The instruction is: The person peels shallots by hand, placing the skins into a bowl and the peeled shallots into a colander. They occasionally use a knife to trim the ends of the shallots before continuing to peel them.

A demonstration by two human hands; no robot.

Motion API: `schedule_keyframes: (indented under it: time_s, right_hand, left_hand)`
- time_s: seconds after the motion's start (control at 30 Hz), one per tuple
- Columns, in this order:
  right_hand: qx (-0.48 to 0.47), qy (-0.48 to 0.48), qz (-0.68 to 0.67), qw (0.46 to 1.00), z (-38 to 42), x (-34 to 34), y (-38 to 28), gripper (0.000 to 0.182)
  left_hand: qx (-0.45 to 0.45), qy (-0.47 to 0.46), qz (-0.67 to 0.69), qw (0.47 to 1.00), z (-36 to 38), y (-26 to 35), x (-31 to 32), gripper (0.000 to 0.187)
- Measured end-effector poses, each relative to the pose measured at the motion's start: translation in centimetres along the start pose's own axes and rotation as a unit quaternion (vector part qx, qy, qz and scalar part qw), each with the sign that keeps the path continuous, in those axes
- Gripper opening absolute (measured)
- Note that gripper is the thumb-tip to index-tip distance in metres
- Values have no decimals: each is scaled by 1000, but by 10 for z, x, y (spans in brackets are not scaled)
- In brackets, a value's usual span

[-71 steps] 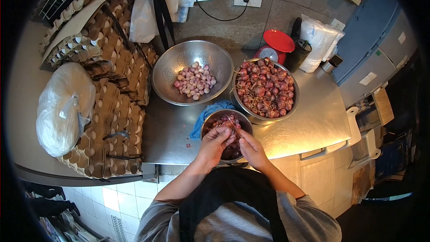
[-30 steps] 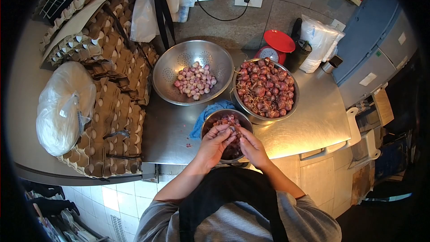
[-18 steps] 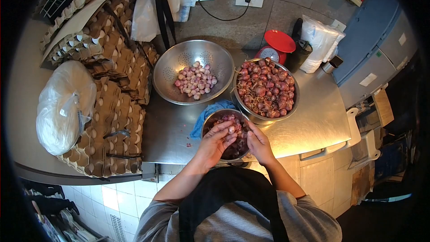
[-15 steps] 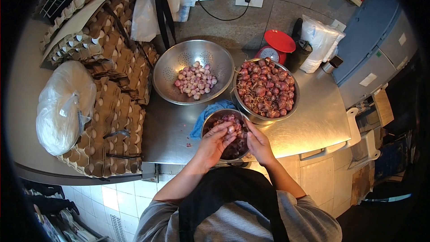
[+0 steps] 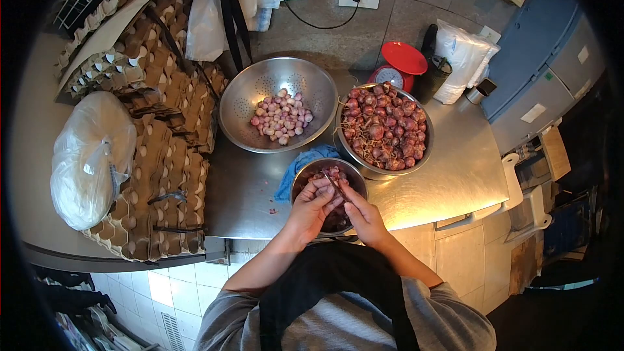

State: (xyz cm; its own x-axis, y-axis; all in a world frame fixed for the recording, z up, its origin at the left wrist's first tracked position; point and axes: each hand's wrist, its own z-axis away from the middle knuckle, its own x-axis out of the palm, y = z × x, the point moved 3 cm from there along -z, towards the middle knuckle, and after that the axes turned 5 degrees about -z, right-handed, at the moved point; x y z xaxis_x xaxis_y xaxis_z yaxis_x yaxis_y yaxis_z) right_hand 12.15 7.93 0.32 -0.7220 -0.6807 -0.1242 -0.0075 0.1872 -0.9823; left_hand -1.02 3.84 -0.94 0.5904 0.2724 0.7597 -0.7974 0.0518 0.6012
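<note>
While held over the small bowl, worked on with both hands:
shallot: one small bulb, pinched in left fingertips just above small bowl, likely so scraps drop straight in.
left hand: fingers curled closed around shallot, thumb on top, wrist coming in from counter edge.
right hand: closed on thin knife, blade tip touching shallot; grip short and tight, probably for fine control while peeling.
small bowl: steel, at near edge of counter directly under hands, holding dark reddish skins and bits; contents partly hidden by hands.
colander: big steel one behind and left, pale peeled shallots piled at bottom; placed within reach for finished ones, by the look of it.
big bowl: steel behind and right, touching small bowl rim, heaped with unpeeled red shallots with roots on.
blue cloth: between colander and small bowl, partly tucked under bowl.
counter: steel, few skin scraps left of small bowl.
egg trays: cardboard stacks at left, white plastic bag resting on them.
red scale: against wall behind big bowl, white bag just beside it.
apron: dark, straps over grey shirt, bottom of view.
</note>
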Motion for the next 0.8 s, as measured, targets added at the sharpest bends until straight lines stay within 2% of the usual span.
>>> schedule_keyframes:
  time_s: [0.17,0.27,0.33,0.4,0.63,0.8]
  right_hand:
    - [-6,12,32,999,0,-4,-2,39]
    - [2,18,2,1000,0,-4,8,38]
    - [70,31,-107,991,3,-3,14,38]
    - [98,33,-167,981,3,-1,16,38]
    - [66,35,-135,988,2,-3,17,39]
    - [97,65,-165,979,1,-11,23,38]
  left_hand:
    - [7,3,-11,1000,-1,-1,-4,13]
    - [11,9,-14,1000,-1,-1,-3,12]
    - [9,12,-15,1000,-1,0,-2,12]
    - [5,15,-19,1000,-1,0,-2,12]
    - [1,2,-21,1000,-1,1,-1,17]
    - [-16,-26,-16,999,3,6,5,21]
